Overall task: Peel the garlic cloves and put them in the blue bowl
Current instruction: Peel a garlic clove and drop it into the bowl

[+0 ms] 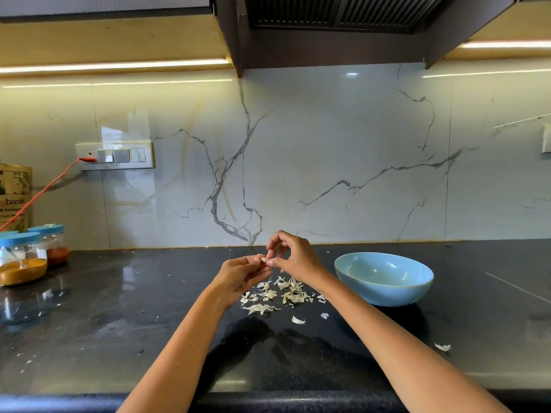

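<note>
A garlic clove [264, 259] is being held in the air just left of the blue bowl [384, 278], above the heap of papery garlic skins [277, 295]. The left hand [240, 274] is gripping it from below, its fingers curled round the clove. The right hand [293, 256] is meeting it from the bowl's side, its thumb and forefinger pinching at the clove's upper end while the other fingers are arching loosely above. Both forearms are reaching in from the near edge of the black table [119, 323].

The bowl is sitting upright on the table, well apart from the clove; whether anything is lying inside it cannot be told from this angle. The skins are lying scattered just left of the bowl, with a few stray flakes [298, 320] nearer the table's front edge.

Far left of the bowl, blue-lidded spice jars [25, 257] are standing against the marble wall [328, 159], one holding yellow-orange powder, another red. A switch panel [114, 155] with an orange cable [44, 189] plugged in is showing above them.
</note>
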